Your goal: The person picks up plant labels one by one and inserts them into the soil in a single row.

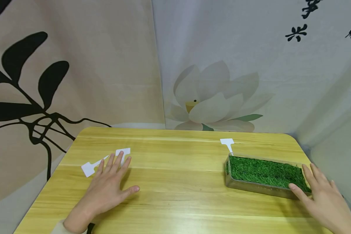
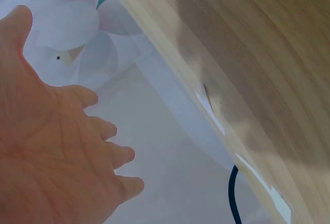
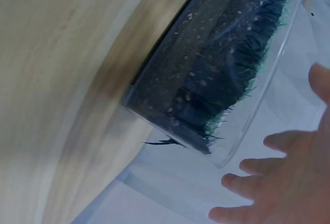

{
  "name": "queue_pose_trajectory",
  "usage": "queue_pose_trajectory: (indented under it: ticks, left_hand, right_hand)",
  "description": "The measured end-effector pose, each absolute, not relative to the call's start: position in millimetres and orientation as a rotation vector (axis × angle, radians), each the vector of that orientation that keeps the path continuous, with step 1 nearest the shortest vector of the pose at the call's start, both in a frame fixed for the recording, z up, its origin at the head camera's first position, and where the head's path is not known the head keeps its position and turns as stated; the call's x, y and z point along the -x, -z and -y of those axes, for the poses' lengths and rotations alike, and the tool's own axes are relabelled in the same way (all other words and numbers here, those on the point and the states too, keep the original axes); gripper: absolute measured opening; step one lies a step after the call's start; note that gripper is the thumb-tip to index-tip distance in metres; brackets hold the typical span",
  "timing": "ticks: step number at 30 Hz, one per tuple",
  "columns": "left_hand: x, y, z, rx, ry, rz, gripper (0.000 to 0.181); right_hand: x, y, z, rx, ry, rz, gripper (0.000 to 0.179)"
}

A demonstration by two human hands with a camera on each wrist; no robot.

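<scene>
Over the left part of the table my left hand point(image 1: 106, 188) is spread, palm down, with nothing in it. Beside and partly under its fingertips lie two white T-shaped plant labels, one label point(image 1: 88, 169) to the left and another label point(image 1: 125, 151) farther back. In the left wrist view the hand point(image 2: 56, 141) hovers apart from the tabletop. A clear-walled rectangular planter box point(image 1: 257, 187) holds green grass point(image 1: 266, 171) over dark, speckled soil point(image 3: 175, 79). My right hand point(image 1: 323, 195) extends straight fingers near the planter's right end; the right wrist view shows a gap between them.
A third white label point(image 1: 227, 141) lies behind the planter's left corner. The wooden table point(image 1: 175, 201) has rounded back corners and stands against a printed curtain point(image 1: 128, 65) with a lotus and dark leaves. A black cord point(image 2: 233, 198) hangs beyond the table edge.
</scene>
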State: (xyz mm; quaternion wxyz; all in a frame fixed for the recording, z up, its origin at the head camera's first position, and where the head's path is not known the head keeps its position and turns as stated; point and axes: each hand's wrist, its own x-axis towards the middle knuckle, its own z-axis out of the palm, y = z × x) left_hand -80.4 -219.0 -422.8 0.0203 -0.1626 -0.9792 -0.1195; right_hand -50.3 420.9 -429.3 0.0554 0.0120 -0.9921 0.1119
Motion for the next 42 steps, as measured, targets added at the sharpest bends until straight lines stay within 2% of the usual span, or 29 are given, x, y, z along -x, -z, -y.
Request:
queue_pose_trajectory:
  ticks: [10, 22, 34, 42]
  left_hand:
    - [78, 423, 206, 0.562, 0.479, 3.016, 0.092]
    - [80, 427, 188, 0.664, 0.529, 2.969, 0.081]
    - [82, 429, 167, 0.703, 0.577, 2.954, 0.078]
    - [84, 430, 151, 0.693, 0.630, 2.914, 0.057]
  right_hand:
    - [58, 419, -431, 0.332, -0.447, 3.065, 0.087]
    - [66, 421, -431, 0.564, -0.477, 3.012, 0.046]
    - [66, 425, -435, 0.404, -0.429, 2.922, 0.032]
    - [67, 426, -437, 0.384, -0.455, 2.933, 0.031]
